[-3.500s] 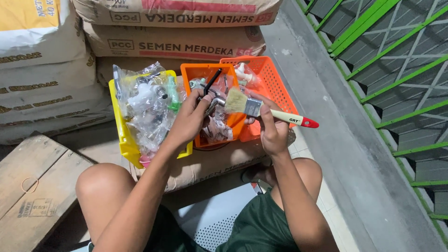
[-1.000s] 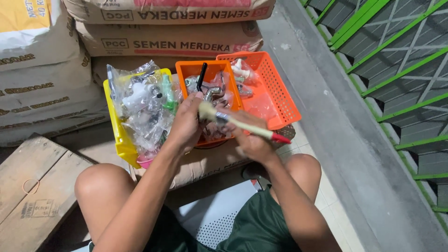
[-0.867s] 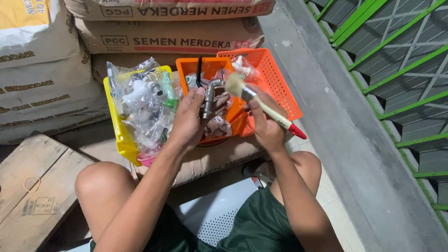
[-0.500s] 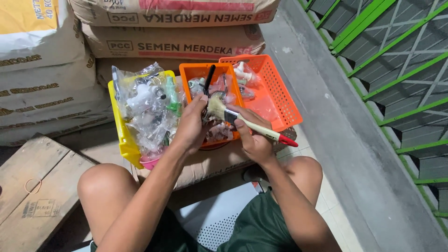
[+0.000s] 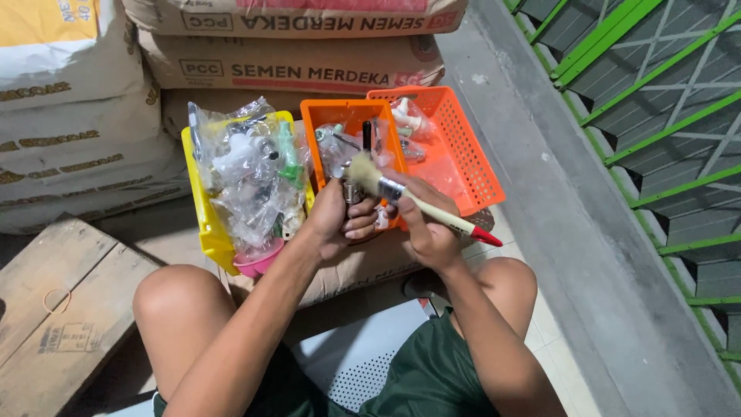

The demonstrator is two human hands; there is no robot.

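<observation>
Here the left hand (image 5: 333,220) is clamped on a small metal fitting (image 5: 351,189) over the orange basket (image 5: 328,123); the right hand (image 5: 427,232), just right, grips a paintbrush (image 5: 417,202), bristles touching the fitting, handle slanting near-right.

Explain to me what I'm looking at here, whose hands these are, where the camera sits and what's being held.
The camera is worn on a seated person's head and looks down at their own bare hands and knees. The left hand grips a small metal fitting, mostly hidden by the fingers. The right hand holds a pale wooden-handled paintbrush with a red tip, its bristles against the fitting. In front sit three plastic baskets: a yellow one stuffed with clear bags of small parts, a narrow orange one, and a wider orange mesh one. Stacked paper cement sacks stand behind, and a worn wooden board lies at the left.
</observation>
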